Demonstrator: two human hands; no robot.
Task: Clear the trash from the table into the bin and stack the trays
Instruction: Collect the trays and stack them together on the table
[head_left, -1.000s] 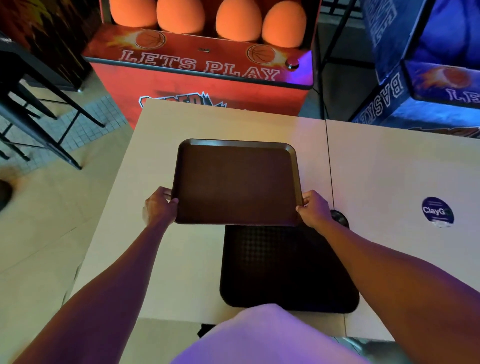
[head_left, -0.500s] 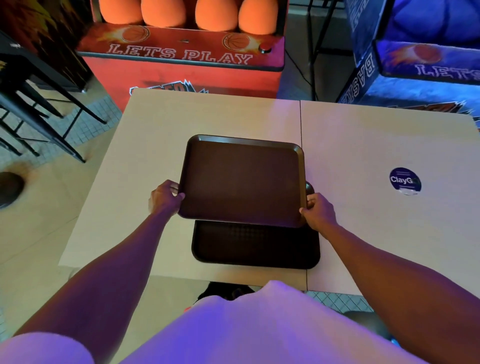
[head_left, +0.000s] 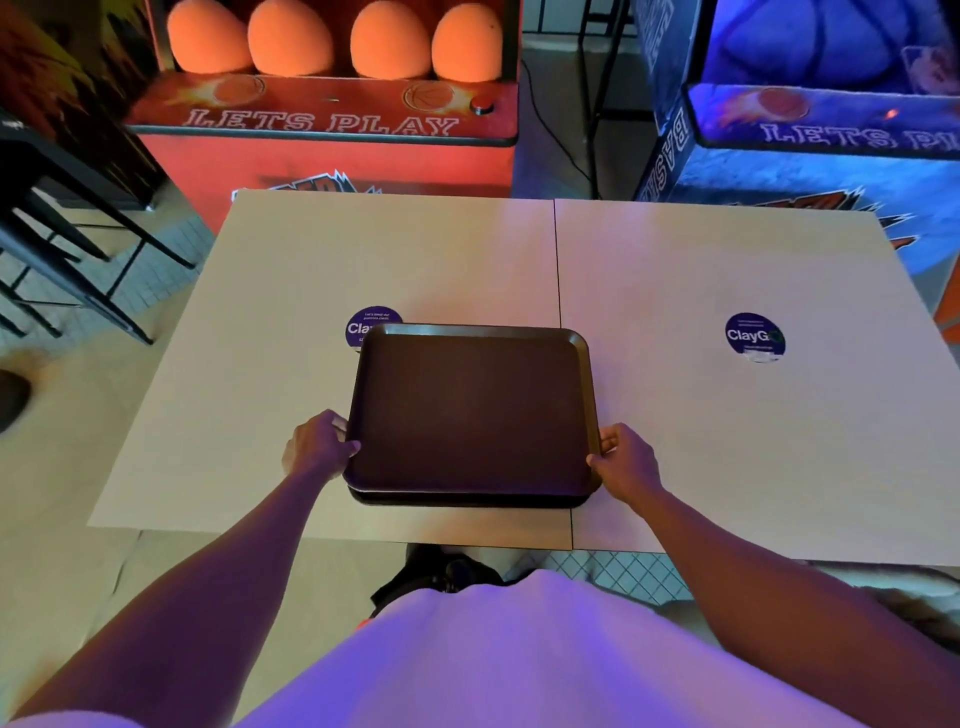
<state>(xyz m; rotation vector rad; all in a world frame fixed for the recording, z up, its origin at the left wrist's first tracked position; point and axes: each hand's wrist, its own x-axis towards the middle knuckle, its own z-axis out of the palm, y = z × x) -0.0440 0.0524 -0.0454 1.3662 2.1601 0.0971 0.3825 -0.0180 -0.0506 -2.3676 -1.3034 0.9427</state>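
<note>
**Obs. — two trays stacked near the front counter edge, both hands on the top one**

Far left: a black stool (head_left: 67, 234) is standing on the tiled floor, well apart from the counter (head_left: 249, 322). Behind the counter a red arcade machine (head_left: 322, 150) is glowing, lettered "LETS PLAY", with four orange balls (head_left: 291, 39) sitting in a row on top.

The counter is made of two pale tops butted together; the seam (head_left: 557, 260) is running front to back. On the left top a round purple sticker (head_left: 366, 323) is showing, its near right part covered by the tray's far left corner.

The left hand (head_left: 317, 447) is gripping the left rim of the top tray (head_left: 470, 410). Its fingers (head_left: 336, 422) are curling round the outside of the rim, and the thumb is lying on the inner lip.

The top tray, dark brown with nothing on it, is sitting level and squarely over the lower tray (head_left: 467, 501). Only a thin dark strip of the lower one is showing along the near edge. I cannot tell whether the top one is fully seated. The stack is straddling the seam, near the counter's front edge.

The right hand (head_left: 626, 462) is gripping the right rim in the same way, fingers curled around it.

Further right a second purple sticker (head_left: 754, 336) is lying uncovered on the right top. Behind it a blue arcade machine (head_left: 810, 140) is glowing.
</note>
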